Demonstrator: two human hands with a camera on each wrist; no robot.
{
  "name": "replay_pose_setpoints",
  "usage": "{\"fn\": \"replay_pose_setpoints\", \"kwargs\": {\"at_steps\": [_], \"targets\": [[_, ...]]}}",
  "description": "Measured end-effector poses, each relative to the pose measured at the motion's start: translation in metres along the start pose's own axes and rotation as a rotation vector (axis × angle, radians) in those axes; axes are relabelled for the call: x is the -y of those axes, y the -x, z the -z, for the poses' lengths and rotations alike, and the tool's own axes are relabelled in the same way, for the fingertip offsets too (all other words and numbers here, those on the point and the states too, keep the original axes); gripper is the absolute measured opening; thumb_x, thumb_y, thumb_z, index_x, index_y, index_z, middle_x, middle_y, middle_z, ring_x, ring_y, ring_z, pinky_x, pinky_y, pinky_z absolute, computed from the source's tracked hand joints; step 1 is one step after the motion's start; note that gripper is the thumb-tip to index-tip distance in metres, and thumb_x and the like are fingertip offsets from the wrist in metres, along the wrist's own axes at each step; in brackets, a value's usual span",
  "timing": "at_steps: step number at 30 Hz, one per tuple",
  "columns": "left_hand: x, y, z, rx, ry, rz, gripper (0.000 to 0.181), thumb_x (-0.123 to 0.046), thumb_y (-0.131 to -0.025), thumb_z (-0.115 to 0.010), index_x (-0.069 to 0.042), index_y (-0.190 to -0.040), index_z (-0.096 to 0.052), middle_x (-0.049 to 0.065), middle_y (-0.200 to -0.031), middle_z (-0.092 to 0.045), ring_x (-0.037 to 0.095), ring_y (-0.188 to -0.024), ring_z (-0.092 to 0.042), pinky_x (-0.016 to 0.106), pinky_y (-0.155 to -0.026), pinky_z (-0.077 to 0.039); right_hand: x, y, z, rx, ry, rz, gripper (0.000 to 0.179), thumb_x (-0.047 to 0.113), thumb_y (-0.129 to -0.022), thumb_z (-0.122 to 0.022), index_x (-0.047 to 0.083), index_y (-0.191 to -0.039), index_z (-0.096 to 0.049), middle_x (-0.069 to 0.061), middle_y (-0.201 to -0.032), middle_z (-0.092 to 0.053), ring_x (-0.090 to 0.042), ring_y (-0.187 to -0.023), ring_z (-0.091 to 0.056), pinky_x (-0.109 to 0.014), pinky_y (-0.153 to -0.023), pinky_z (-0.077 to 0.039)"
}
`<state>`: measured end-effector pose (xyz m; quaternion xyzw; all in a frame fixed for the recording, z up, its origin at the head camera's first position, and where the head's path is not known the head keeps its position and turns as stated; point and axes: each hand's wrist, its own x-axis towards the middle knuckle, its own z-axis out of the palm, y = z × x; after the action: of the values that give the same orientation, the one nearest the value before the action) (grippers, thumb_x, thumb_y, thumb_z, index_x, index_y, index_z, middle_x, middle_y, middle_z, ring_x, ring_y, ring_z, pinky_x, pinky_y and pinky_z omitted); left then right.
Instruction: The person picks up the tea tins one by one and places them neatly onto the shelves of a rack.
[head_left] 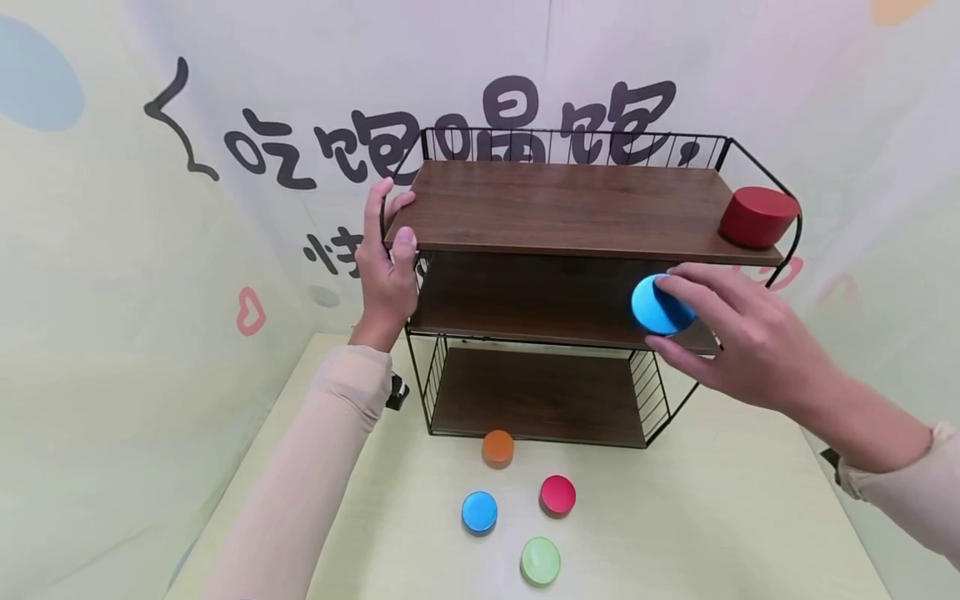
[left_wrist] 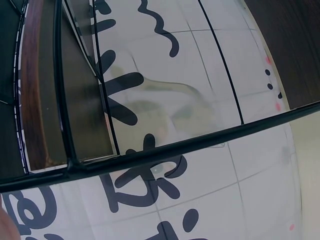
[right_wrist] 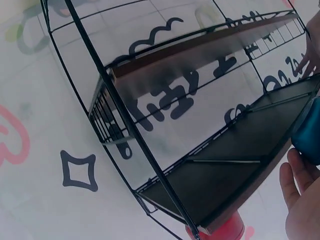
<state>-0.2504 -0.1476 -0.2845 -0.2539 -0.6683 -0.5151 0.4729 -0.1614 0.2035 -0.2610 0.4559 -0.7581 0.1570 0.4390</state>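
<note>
A three-tier rack (head_left: pixel 592 208) with dark wooden shelves and black wire sides stands on the table. My left hand (head_left: pixel 388 271) grips its left side at the top shelf, the thumb at the front corner. In the left wrist view, the black wire frame (left_wrist: pixel 190 146) is close, with only a sliver of hand. Between thumb and fingers, my right hand (head_left: pixel 742 337) pinches a blue round tin (head_left: pixel 654 307) in front of the middle shelf's right part. The right wrist view shows that tin (right_wrist: pixel 307 135) partly cut off. A red round tin (head_left: pixel 761 215) sits on the top shelf's right end.
Before the rack, on the pale table (head_left: pixel 405 533), lie small round pieces: orange (head_left: pixel 498 447), blue (head_left: pixel 479 512), pink-red (head_left: pixel 557 495) and light green (head_left: pixel 540 561). The bottom shelf (head_left: pixel 536 396) sits just behind them. A printed cloth (head_left: pixel 225 75) hangs behind.
</note>
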Motion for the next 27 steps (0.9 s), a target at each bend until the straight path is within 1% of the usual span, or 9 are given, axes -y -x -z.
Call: {"fn": "replay_pose_setpoints", "kwargs": {"at_steps": [5,8,12,13,16,19,20,23,27], "targets": [[0.000,0.000,0.000,0.002,0.002,-0.002,0.051,-0.017,-0.091,-0.042,0.012,-0.133,-0.043,0.031,-0.117,-0.063,0.025,-0.090,-0.058,0.024,-0.080,-0.037,-0.006,-0.011,0.003,-0.039,0.011,-0.002,0.064,0.054,-0.095,-0.055,-0.006,-0.113,-0.067,-0.024,-0.107,-0.066,-0.042,-0.091,-0.063,-0.014,-0.105,-0.031],[0.000,-0.001,0.000,0.002,0.003,-0.003,0.051,-0.017,-0.091,-0.042,0.011,-0.134,-0.044,0.030,-0.117,-0.063,0.024,-0.092,-0.058,0.024,-0.081,-0.037,-0.011,-0.015,0.007,-0.037,0.040,-0.013,0.065,0.055,-0.095,-0.054,-0.005,-0.114,-0.067,-0.023,-0.108,-0.066,-0.042,-0.091,-0.063,-0.023,-0.102,-0.042],[0.001,-0.001,0.000,0.001,0.001,-0.003,0.051,-0.017,-0.091,-0.042,0.011,-0.134,-0.044,0.030,-0.117,-0.063,0.022,-0.086,-0.057,0.024,-0.079,-0.037,-0.018,-0.020,0.012,-0.023,0.066,-0.038,0.066,0.056,-0.094,-0.054,-0.005,-0.117,-0.066,-0.023,-0.110,-0.066,-0.042,-0.094,-0.062,-0.037,-0.096,-0.050],[0.001,-0.001,0.000,0.002,-0.002,-0.003,0.051,-0.018,-0.091,-0.042,0.011,-0.134,-0.044,0.030,-0.117,-0.063,0.022,-0.085,-0.057,0.024,-0.079,-0.037,-0.020,-0.021,0.012,-0.021,0.064,-0.048,0.066,0.056,-0.094,-0.055,-0.005,-0.117,-0.065,-0.024,-0.111,-0.066,-0.042,-0.095,-0.062,-0.035,-0.098,-0.049],[0.001,-0.002,0.000,0.003,-0.006,-0.002,0.051,-0.018,-0.091,-0.042,0.011,-0.134,-0.044,0.030,-0.117,-0.063,0.023,-0.085,-0.057,0.025,-0.080,-0.037,-0.025,-0.024,0.015,0.003,0.081,-0.082,0.069,0.058,-0.095,-0.053,-0.005,-0.120,-0.064,-0.024,-0.114,-0.065,-0.042,-0.100,-0.062,-0.044,-0.093,-0.052],[0.001,-0.001,0.000,0.002,-0.006,0.001,0.052,-0.019,-0.092,-0.042,0.010,-0.134,-0.044,0.029,-0.117,-0.063,0.022,-0.085,-0.058,0.024,-0.078,-0.037,-0.029,-0.027,0.016,0.018,0.096,-0.109,0.071,0.060,-0.095,-0.051,-0.005,-0.121,-0.064,-0.024,-0.115,-0.065,-0.042,-0.102,-0.060,-0.047,-0.095,-0.049],[0.001,-0.001,0.001,0.001,-0.007,0.001,0.052,-0.020,-0.092,-0.042,0.010,-0.134,-0.044,0.030,-0.117,-0.063,0.022,-0.084,-0.058,0.024,-0.077,-0.037,-0.031,-0.028,0.016,0.023,0.107,-0.113,0.072,0.061,-0.095,-0.050,-0.004,-0.121,-0.064,-0.024,-0.114,-0.065,-0.042,-0.102,-0.060,-0.051,-0.093,-0.047],[0.001,0.000,0.001,-0.001,-0.011,0.003,0.052,-0.020,-0.092,-0.042,0.010,-0.134,-0.044,0.030,-0.117,-0.063,0.021,-0.080,-0.057,0.024,-0.074,-0.037,-0.036,-0.031,0.015,0.036,0.130,-0.111,0.071,0.060,-0.095,-0.050,-0.005,-0.121,-0.064,-0.024,-0.113,-0.066,-0.043,-0.101,-0.059,-0.052,-0.088,-0.039],[0.001,0.000,0.001,0.003,-0.004,0.002,0.051,-0.019,-0.092,-0.042,0.009,-0.135,-0.044,0.030,-0.118,-0.063,0.028,-0.093,-0.061,0.024,-0.078,-0.037,-0.042,-0.033,0.017,0.069,0.170,-0.128,0.070,0.058,-0.096,-0.049,-0.006,-0.122,-0.063,-0.025,-0.113,-0.065,-0.043,-0.101,-0.059,-0.054,-0.084,-0.035]]}}
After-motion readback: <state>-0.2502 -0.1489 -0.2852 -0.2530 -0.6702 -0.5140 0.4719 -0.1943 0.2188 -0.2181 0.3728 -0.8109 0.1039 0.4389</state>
